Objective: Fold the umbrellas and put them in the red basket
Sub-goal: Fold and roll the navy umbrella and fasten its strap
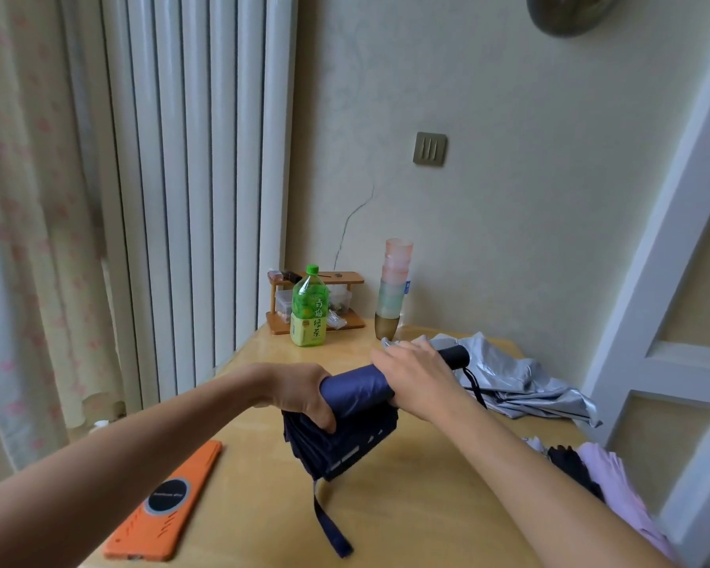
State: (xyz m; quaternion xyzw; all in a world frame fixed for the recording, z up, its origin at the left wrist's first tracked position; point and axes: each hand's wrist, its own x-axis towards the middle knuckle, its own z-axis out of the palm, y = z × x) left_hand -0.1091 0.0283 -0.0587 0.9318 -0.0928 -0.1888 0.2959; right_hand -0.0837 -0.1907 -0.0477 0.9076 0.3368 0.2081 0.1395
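Corner bench, pale wood, set against a cream wall and a white radiator: one navy umbrella in both your hands.

Item held: the navy umbrella lay roughly level just above the bench middle, its canopy partly rolled, loose folds hanging beneath, and its strap trailing onto the wood. Your right hand lay over the end nearer the black handle, fingers curled round the roll. Your left hand gripped the opposite end, thumb pressed on the folds. Also on the bench: a silver umbrella, crumpled, beyond your right hand; a pink umbrella at the right edge; an orange phone case near left; a green tea bottle, a stack of cups and a small wooden rack at the far wall.
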